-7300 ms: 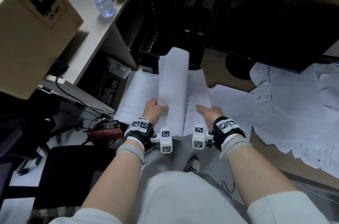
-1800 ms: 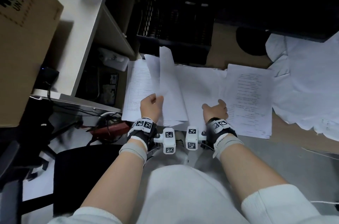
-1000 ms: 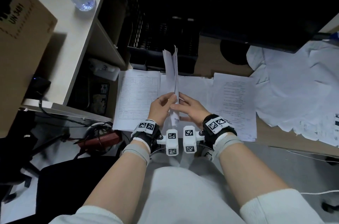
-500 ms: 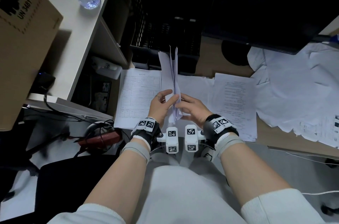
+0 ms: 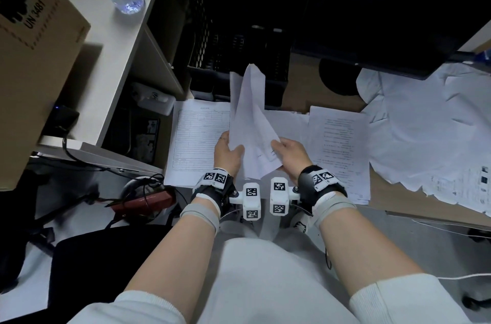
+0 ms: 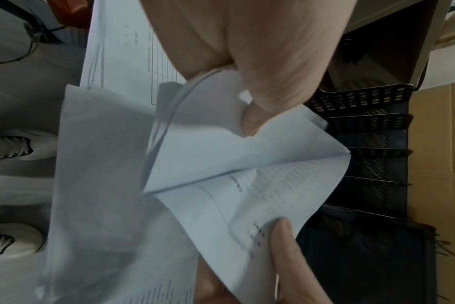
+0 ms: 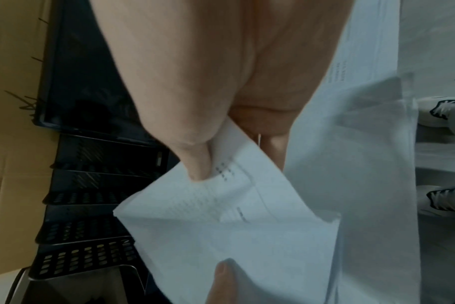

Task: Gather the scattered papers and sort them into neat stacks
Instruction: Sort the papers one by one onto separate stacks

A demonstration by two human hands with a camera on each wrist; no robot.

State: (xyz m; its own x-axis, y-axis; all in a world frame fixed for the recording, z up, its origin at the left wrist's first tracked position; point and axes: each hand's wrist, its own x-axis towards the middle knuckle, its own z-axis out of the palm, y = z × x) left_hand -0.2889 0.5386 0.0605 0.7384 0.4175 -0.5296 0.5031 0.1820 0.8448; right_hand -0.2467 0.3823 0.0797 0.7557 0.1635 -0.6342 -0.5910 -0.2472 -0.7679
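The biggest thing left to deal with is the loose heap of crumpled white sheets (image 5: 425, 127) spread over the brown surface on the right, overlapping and unsorted, so by my reading the job is only partly done. Nearer the middle, three flat piles lie side by side: a printed form stack (image 5: 198, 143) on the left, a plain pile (image 5: 289, 127) partly hidden behind the hands, and a text-page stack (image 5: 340, 148) on the right, its edges fairly square. Behind them stands a black mesh tray rack (image 5: 239, 39). Above the middle pile, a small bundle of sheets (image 5: 252, 122) is held upright and fanned apart. The left hand (image 5: 228, 155) grips its lower left edge, thumb on the front; the right hand (image 5: 291, 156) pinches the printed sheet at the lower right corner, peeling it away from the rest. That sheet likely still needs a pile.
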